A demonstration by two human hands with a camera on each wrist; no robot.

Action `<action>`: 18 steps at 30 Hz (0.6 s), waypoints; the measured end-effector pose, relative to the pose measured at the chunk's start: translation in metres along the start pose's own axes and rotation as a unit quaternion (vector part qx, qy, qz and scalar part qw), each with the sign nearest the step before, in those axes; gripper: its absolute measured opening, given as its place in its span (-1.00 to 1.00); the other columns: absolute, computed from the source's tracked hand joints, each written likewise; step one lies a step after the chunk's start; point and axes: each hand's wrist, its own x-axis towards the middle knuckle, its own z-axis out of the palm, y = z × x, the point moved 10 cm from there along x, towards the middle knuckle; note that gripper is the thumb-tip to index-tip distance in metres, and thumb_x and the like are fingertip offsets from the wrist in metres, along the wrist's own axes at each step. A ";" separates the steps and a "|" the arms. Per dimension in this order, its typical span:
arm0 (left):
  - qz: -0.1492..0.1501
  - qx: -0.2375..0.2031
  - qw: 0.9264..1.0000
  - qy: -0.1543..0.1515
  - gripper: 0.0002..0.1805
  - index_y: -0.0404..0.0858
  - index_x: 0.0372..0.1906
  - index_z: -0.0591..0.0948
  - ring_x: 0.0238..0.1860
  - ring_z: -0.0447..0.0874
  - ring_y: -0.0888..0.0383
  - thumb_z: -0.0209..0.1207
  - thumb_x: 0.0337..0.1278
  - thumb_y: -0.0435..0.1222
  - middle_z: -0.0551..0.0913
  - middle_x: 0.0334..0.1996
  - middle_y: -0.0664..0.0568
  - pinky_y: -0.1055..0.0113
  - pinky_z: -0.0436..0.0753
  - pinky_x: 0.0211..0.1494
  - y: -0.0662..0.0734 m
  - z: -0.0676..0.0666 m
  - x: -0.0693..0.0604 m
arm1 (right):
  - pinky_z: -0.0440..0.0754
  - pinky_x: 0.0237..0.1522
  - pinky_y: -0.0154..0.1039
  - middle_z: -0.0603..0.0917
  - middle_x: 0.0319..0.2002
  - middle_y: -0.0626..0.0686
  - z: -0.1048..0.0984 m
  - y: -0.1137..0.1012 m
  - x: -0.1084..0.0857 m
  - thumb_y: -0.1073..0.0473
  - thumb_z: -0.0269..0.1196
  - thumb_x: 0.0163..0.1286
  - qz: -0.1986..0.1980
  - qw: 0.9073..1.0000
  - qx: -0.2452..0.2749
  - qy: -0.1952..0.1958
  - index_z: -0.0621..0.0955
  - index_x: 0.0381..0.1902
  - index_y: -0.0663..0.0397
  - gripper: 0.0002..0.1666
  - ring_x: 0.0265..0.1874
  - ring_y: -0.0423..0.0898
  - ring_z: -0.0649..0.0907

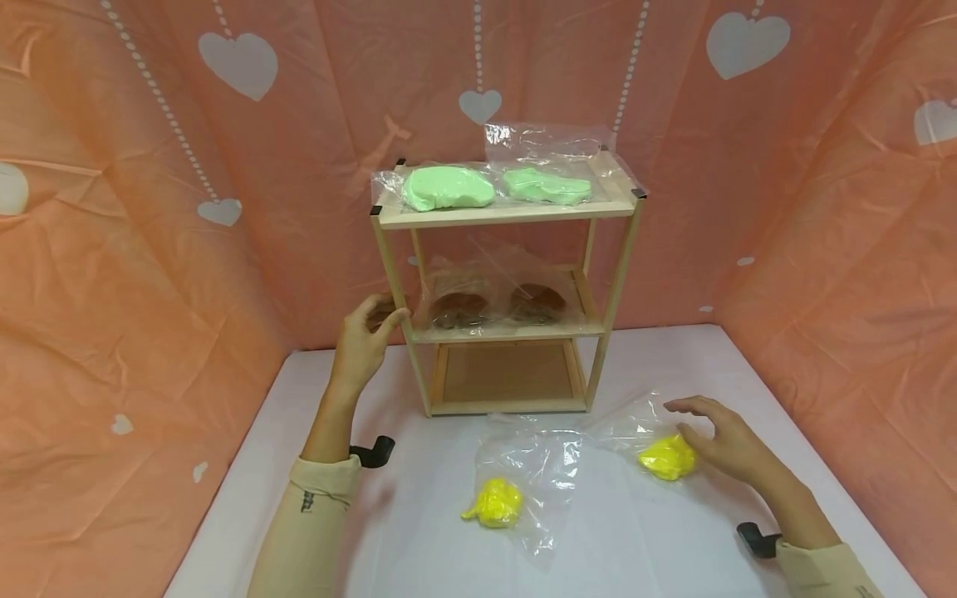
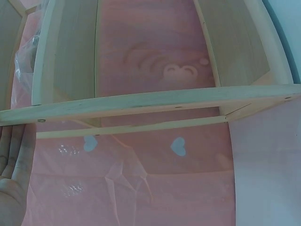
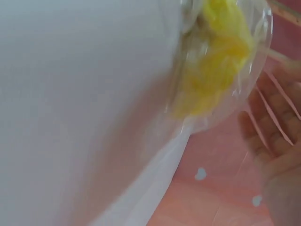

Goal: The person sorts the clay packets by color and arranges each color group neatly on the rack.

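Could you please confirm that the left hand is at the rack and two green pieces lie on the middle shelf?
Not quite: the head view shows the green pieces on the top shelf; the left hand is at the rack.

In the head view, the worktop (image 1: 635, 540) is being lit softly and fairly brightly, with light apparently being cast from above: the lower boards (image 1: 512, 372) of the rack (image 1: 508, 218) are being left dimmer than its top. A faint, soft-edged shadow is being thrown beside the left sleeve (image 1: 310, 523). Small white glints are being thrown back by the plastic bag (image 1: 553, 465). In the left wrist view, a dim, bluish, hazy picture is being given, and the rails (image 2: 155, 101) are being bowed by the lens. In the right wrist view, the yellow lump (image 3: 221, 61) is being blurred, and a broad pinkish shadow is being spread across the worktop.
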 end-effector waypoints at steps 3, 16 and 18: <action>0.001 0.001 1.000 0.001 -0.64 -0.34 0.20 0.69 0.20 0.72 -0.19 0.32 0.51 -0.20 0.77 0.04 -0.30 -0.09 0.65 0.35 0.001 0.000 0.000 | 0.43 0.31 0.53 0.66 0.24 0.32 0.005 0.014 -0.003 0.36 0.31 0.50 0.043 0.998 0.013 -0.043 0.69 0.23 0.16 -0.63 0.32 0.45 0.51; 0.005 0.010 1.000 0.006 -0.65 -0.33 0.19 0.70 0.21 0.73 -0.18 0.32 0.51 -0.21 0.78 0.03 -0.29 -0.09 0.65 0.36 0.003 0.000 -0.001 | 0.45 0.26 0.59 0.56 0.32 0.41 0.018 0.032 -0.012 0.58 0.19 0.26 0.036 0.992 0.031 -0.114 0.61 0.30 0.22 -0.37 0.33 0.52 0.47; 0.007 0.011 1.000 0.006 -0.66 -0.34 0.19 0.70 0.21 0.73 -0.18 0.32 0.51 -0.21 0.78 0.03 -0.29 -0.10 0.65 0.36 0.003 0.000 -0.001 | 0.45 0.27 0.58 0.54 0.33 0.42 0.019 0.033 -0.013 0.57 0.21 0.24 0.034 0.992 0.030 -0.119 0.61 0.31 0.22 -0.36 0.33 0.53 0.47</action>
